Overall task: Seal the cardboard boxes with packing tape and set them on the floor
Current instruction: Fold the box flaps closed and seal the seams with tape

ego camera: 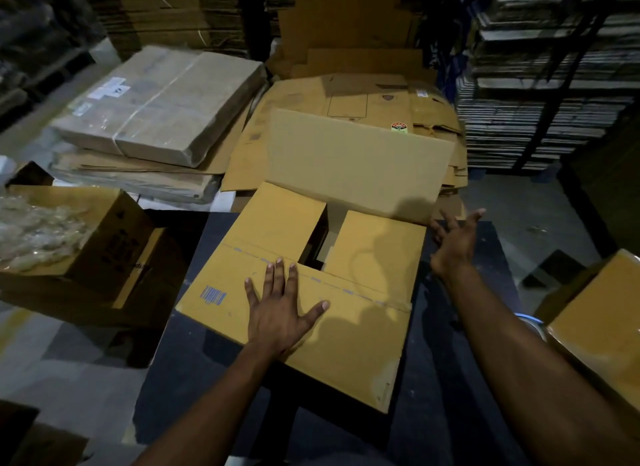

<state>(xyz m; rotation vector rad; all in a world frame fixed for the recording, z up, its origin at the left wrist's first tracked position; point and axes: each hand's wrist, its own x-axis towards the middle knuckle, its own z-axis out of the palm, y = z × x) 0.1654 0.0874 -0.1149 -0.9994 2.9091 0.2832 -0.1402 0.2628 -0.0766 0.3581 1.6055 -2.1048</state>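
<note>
Pressing flat on the near flap, the left hand (pixel 280 313) lies fingers spread on the box (pixel 311 292), which sits on a dark table (pixel 446 379). Two side flaps are folded in with a gap between them; the far flap (pixel 356 160) stands upright. The right hand (pixel 453 240) hovers open, fingers splayed, just beside the box's far right corner — holding nothing. Another box (pixel 602 330) sits at the right edge — a wrapped bundle (pixel 162 105) lies far left.

The box's (pixel 304 292) interior is dark; blue flap print (pixel 215 291) unreadable.
</note>
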